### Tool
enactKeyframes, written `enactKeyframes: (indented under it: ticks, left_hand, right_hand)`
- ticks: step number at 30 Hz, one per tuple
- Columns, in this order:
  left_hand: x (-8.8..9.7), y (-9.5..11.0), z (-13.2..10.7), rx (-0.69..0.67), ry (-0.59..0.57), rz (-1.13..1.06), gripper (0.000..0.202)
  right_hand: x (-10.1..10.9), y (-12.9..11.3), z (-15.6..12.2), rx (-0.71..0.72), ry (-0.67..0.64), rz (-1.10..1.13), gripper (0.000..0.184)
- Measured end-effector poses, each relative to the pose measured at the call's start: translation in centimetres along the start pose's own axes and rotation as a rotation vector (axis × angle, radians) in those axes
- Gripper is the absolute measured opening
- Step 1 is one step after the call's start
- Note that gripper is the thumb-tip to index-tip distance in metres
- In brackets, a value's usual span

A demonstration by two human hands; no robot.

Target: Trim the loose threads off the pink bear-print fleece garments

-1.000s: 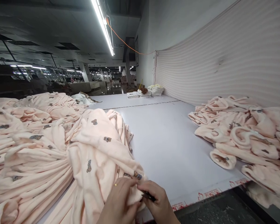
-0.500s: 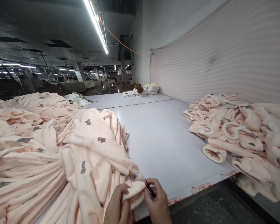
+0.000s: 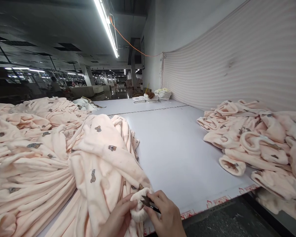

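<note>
Left hand (image 3: 120,210) pinches ring-shaped pale-pink fleece cuff (image 3: 140,216) at smooth white worktop's (image 3: 172,144) near edge. Right hand (image 3: 167,214) grips small black pointed metal snips (image 3: 152,205), tips at cuff's mouth. Pale-pink fleece garment with grey-brown printed figures (image 3: 100,161) lies toward worktop's left edge; rumpled pale-pink fleece pile (image 3: 256,141) at right, overhanging near edge.

a tube light (image 3: 107,28) glares overhead amid dimness.
</note>
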State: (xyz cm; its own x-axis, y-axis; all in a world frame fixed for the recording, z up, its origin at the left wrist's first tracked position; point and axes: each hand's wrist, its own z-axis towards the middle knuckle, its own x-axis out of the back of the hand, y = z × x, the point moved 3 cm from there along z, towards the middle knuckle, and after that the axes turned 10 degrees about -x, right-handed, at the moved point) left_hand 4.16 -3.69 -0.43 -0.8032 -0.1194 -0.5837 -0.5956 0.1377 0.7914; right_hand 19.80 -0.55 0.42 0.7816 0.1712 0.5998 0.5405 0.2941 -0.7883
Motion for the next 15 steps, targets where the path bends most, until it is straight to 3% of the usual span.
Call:
enactKeyframes:
  ticks: [10, 15]
  left_hand:
    - [0.5, -0.1, 0.0, 0.002, -0.056, -0.087, 0.03]
    - [0.1, 0.1, -0.1, 0.012, -0.064, -0.006, 0.03]
  right_hand:
    - [-0.1, -0.6, 0.3, -0.072, 0.005, 0.055, 0.023]
    - [-0.4, 0.6, 0.9, -0.134, 0.046, 0.261, 0.019]
